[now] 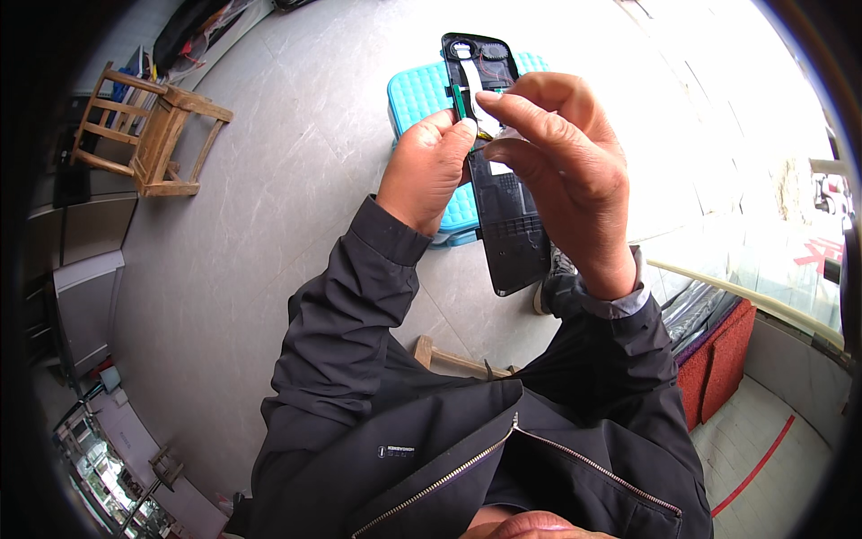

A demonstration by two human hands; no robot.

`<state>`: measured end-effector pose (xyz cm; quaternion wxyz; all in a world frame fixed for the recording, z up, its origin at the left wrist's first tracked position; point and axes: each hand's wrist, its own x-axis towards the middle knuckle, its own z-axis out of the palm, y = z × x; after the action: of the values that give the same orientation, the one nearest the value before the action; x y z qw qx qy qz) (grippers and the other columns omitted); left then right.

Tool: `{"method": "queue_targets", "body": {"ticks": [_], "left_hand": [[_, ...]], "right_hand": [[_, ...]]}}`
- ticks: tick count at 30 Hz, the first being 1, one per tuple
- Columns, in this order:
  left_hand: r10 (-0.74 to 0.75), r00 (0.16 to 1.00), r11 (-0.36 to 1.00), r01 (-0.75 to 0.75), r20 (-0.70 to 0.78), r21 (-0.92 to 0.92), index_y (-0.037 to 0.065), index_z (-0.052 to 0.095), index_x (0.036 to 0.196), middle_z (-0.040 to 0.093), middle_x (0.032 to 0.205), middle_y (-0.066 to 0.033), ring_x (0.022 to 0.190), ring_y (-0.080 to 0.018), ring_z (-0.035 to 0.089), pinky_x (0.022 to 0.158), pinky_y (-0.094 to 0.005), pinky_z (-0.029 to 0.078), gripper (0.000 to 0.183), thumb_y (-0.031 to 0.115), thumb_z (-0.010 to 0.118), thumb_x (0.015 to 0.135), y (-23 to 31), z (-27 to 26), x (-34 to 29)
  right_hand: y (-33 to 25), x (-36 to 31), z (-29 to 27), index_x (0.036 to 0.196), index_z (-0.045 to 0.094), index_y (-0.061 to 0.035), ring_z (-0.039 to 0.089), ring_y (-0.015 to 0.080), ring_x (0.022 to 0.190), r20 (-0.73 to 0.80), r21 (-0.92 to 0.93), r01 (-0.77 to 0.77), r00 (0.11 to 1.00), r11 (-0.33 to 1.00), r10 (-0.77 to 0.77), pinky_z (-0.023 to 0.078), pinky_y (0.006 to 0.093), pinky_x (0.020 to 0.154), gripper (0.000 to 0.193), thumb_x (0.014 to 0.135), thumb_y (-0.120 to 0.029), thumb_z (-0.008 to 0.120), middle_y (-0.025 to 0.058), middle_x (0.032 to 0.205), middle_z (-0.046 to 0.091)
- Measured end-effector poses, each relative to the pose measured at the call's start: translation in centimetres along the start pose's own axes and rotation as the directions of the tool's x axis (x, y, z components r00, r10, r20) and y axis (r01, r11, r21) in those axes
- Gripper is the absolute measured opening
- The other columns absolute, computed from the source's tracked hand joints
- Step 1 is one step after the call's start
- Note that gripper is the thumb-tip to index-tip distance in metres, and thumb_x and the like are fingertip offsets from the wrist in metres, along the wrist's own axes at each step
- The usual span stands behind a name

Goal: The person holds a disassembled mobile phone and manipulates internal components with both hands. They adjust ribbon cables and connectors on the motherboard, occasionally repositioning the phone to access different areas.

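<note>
Here, the left fingers (460,132) hold an oblong, partly grid-textured black casing (512,253).

Grips, bare hands: two, being one left grip (424,171) and one right grip (575,162).
Long black casing (514,238): one.
Round fittings (493,52) at the casing's far end: two.
White ribbon cable (470,74): one.
Green circuit board (460,102): at least one; full number hidden by fingers.
Blue box or stool (416,97), quilted top: one.
Dark jacket (431,427): one, with two sleeves (346,296).
Shoe (560,286): one visible.
Wooden chair (151,144), upper left: one.
Red stripe (757,465), lower right: one.
Red textured mats (725,359): number uncertain.
</note>
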<state>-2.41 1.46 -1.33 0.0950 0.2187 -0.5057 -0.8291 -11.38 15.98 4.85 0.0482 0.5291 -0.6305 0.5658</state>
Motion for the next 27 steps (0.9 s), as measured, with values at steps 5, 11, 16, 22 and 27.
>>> {"method": "queue_targets", "body": {"ticks": [5,11,16,22,27], "left_hand": [[-0.003,1.0,1.0,0.003,0.013,-0.012,0.005,0.066,0.11,0.054,0.079,0.0071,0.066,-0.001,0.047,0.058,-0.0206,0.039,0.02,0.02,0.053,0.112,-0.5,-0.1,0.1],[-0.021,1.0,1.0,0.021,0.018,0.005,0.004,0.065,0.107,0.057,0.081,0.0061,0.067,-0.0008,0.049,0.059,-0.0204,0.041,0.02,0.019,0.053,0.111,-0.7,0.0,-0.1],[-0.042,0.999,0.999,0.042,0.014,0.004,0.0,0.067,0.117,0.062,0.088,0.0032,0.072,-0.0018,0.053,0.064,-0.0215,0.045,0.024,0.019,0.052,0.111,0.0,0.6,-0.6],[-0.031,0.997,0.999,0.032,0.071,-0.02,-0.002,0.067,0.128,0.07,0.1,-0.0019,0.084,-0.0036,0.063,0.074,-0.0234,0.052,0.031,0.018,0.051,0.112,0.6,0.7,-0.9],[-0.003,0.999,1.0,0.003,0.051,0.002,0.0,0.068,0.123,0.07,0.098,-0.001,0.084,-0.0036,0.064,0.074,-0.0228,0.054,0.027,0.018,0.051,0.112,0.5,0.4,-0.8]], "right_hand": [[0.6,0.3,-0.4,0.132,0.078,-0.0088,0.066,0.0163,0.095,0.065,-0.098,0.042,0.997,0.994,-0.036,0.057,0.0304,0.08,0.052,0.083,0.008,0.084,0.0038,0.103,0.065],[1.0,0.1,-0.6,0.131,0.078,-0.0068,0.071,0.0168,0.092,0.07,-0.042,-0.029,0.997,0.999,0.032,0.059,0.0286,0.079,0.047,0.087,0.008,0.082,0.0064,0.098,0.07],[1.0,0.2,-0.6,0.134,0.075,-0.0048,0.077,0.0208,0.1,0.113,0.065,-0.047,0.993,0.997,0.04,0.063,0.0309,0.085,0.042,0.093,0.008,0.076,0.0108,0.106,0.075],[0.7,0.2,-0.2,0.136,0.073,-0.0043,0.077,0.0235,0.103,0.092,0.092,-0.068,0.994,0.993,0.059,0.063,0.0328,0.086,0.041,0.096,0.006,0.074,0.0129,0.111,0.077],[0.8,0.2,-0.6,0.134,0.076,-0.0086,0.073,0.0219,0.1,0.024,-0.156,0.068,0.998,0.985,-0.065,0.062,0.0327,0.085,0.048,0.089,0.004,0.082,0.0086,0.106,0.072]]}}
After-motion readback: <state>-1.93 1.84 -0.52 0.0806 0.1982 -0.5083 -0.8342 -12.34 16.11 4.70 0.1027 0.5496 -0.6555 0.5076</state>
